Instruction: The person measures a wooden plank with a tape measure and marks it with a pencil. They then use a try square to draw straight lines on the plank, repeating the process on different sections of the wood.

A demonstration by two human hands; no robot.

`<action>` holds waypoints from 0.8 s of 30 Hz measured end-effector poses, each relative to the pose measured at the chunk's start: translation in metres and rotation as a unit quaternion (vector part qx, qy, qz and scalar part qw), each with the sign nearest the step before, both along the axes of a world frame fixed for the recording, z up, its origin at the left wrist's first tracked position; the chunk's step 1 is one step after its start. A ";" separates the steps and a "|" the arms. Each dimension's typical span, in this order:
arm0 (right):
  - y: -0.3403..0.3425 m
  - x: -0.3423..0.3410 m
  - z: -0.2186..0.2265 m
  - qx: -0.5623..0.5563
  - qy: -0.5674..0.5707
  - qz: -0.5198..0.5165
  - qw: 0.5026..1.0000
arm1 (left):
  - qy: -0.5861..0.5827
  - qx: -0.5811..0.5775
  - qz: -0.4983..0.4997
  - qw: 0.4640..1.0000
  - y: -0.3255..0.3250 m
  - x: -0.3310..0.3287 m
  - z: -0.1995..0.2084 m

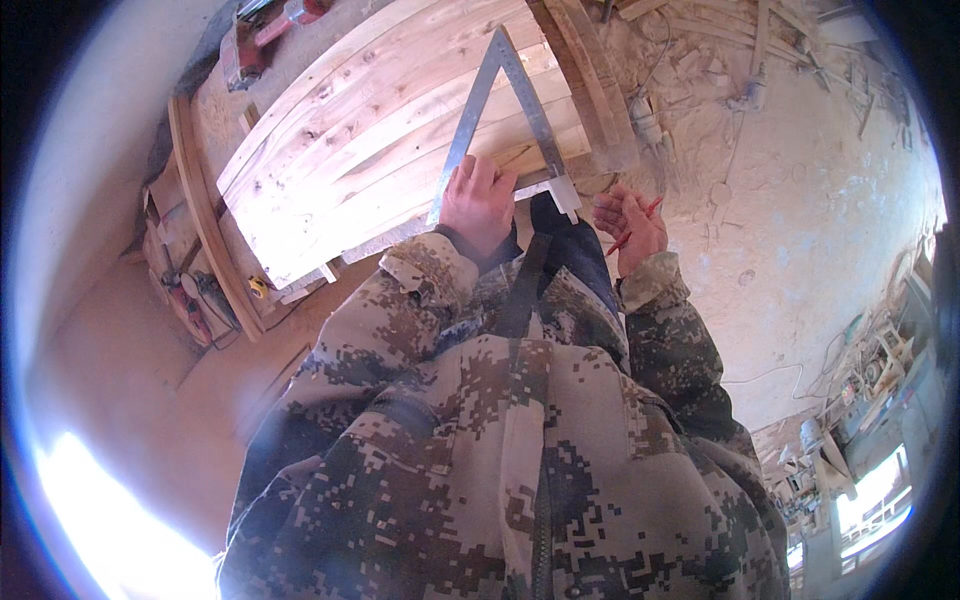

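Sawdust floor, plank desk (330, 150) | your left hand (478, 203) clamps triangular square (505, 110) (flat on planks) | right hand (630, 225) pinches red pencil (632, 228)

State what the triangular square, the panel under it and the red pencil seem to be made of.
Triangular square: probably aluminium or steel, with a dull grey sheen and thin flat blades.
Panel: unfinished pale wood, with visible grain, knots and board joints.
Red pencil in the right hand: likely painted wood; too small to confirm.
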State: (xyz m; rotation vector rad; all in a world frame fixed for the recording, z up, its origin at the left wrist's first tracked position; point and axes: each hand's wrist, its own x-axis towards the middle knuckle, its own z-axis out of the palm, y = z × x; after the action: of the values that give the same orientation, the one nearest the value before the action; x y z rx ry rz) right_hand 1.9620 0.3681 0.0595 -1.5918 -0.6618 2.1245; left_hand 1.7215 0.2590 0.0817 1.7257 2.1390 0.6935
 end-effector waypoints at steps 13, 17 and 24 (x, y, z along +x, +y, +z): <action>0.001 -0.003 0.024 0.076 0.029 0.112 0.990 | 0.012 -0.041 0.001 0.999 0.002 -0.001 0.008; -0.002 -0.006 0.036 0.111 -0.003 0.143 0.983 | 0.010 -0.047 0.005 0.999 0.002 -0.002 0.010; 0.003 -0.008 0.054 0.138 -0.043 0.241 0.960 | 0.042 -0.065 0.010 0.997 0.005 0.000 0.008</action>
State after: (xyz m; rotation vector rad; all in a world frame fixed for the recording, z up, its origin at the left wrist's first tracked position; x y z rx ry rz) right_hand 1.9542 0.3711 0.1133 -1.4810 -1.4303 2.1597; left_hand 1.7218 0.2636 0.0901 1.6949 2.2069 0.4841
